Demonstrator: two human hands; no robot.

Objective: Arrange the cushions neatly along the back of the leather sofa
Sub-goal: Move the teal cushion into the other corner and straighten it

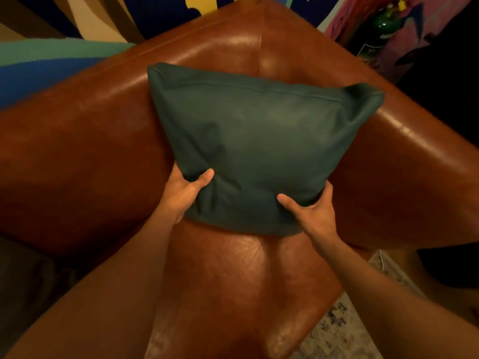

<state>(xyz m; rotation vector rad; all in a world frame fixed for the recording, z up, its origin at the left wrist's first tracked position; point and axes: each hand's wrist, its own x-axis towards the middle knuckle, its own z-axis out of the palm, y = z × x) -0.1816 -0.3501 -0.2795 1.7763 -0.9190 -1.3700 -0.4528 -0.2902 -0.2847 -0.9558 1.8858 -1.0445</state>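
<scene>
While both hands, left hand and right hand, clamp the lower corners of the green cushion propped in the leather sofa corner, I judge seating underway, release next; it leans backward, long axis crosswise.

Colourful patterned rug, speckled pale carpet, green bottle, dim warm light

The square soft cloth cushion is plain dark green with no pattern. The shiny leather sofa is reddish brown. The wall cloth behind the sofa has green, blue, cream and yellow shapes. The floor rug is pale with dark speckles.
</scene>
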